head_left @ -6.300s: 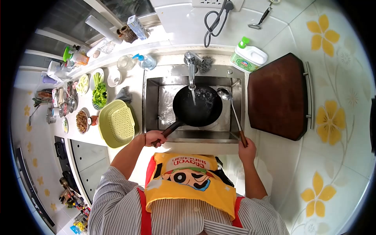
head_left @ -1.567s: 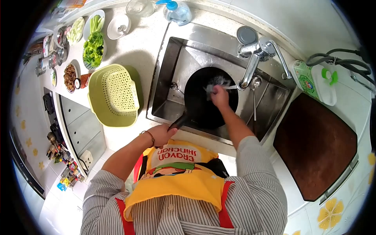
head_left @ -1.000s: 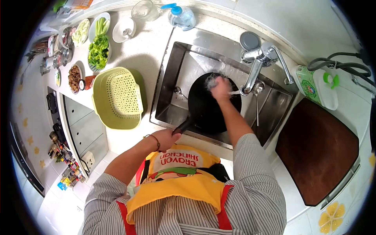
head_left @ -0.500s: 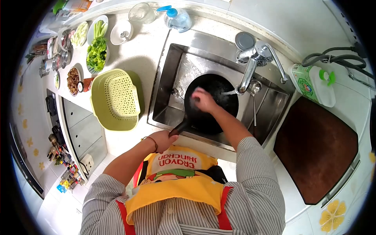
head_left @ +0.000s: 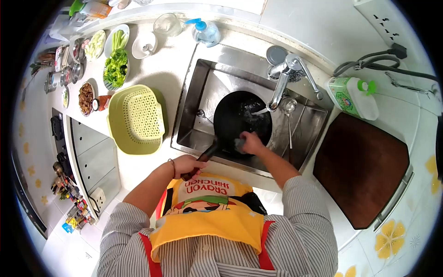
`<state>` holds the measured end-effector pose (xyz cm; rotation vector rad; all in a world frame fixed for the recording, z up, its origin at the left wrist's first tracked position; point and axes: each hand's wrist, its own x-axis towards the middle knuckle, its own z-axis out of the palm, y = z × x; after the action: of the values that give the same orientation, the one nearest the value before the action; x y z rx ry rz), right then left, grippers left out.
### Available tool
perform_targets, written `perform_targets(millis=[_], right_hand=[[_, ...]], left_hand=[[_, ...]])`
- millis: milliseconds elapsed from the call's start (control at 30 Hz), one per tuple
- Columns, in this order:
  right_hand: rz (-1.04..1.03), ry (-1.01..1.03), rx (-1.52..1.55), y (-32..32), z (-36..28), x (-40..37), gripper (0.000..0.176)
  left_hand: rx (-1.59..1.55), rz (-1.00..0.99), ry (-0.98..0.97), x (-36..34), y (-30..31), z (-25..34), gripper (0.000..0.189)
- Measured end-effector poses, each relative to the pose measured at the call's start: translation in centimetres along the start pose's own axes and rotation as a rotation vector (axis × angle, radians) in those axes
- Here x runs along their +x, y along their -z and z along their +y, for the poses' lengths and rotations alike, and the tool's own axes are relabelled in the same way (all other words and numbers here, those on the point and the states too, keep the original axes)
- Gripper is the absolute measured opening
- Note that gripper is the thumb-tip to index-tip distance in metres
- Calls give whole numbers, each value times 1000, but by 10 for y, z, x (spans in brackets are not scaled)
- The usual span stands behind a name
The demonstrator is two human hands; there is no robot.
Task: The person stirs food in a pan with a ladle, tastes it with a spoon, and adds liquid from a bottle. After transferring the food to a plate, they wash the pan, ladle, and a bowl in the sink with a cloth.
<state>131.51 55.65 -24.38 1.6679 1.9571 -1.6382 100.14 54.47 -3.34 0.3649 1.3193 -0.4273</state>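
Observation:
A black frying pan (head_left: 230, 111) rests in the steel sink (head_left: 221, 51), under a thin stream of water from the faucet (head_left: 279, 90). My left hand (head_left: 188, 165) is wrapped round the pan's handle (head_left: 210, 151) at the sink's front edge. Over the lower part of the pan, my right hand (head_left: 252, 142) is closed on a small greyish scrubbing pad (head_left: 239, 144), which touches or nearly touches the inside surface. Wet streaks glisten on the pan near the stream.
A ladle (head_left: 289, 107) lies in the sink's right side, a spoon (head_left: 201, 113) in its left. Left on the counter stand a green colander (head_left: 138, 122), a plate of leafy greens (head_left: 115, 69) and a soap dispenser (head_left: 206, 34). A brown board (head_left: 362, 171) lies at right.
My right hand has moved down from the pan's upper middle to its near side, and the pad in it now shows. My left hand keeps hold of the handle. The view has shifted slightly.

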Motion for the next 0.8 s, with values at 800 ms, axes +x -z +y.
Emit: perform_targets(millis=[800], right_hand=[[5, -200, 1845, 104, -10, 51, 18]], left_hand=[[51, 690, -394, -195, -91, -83, 21]])
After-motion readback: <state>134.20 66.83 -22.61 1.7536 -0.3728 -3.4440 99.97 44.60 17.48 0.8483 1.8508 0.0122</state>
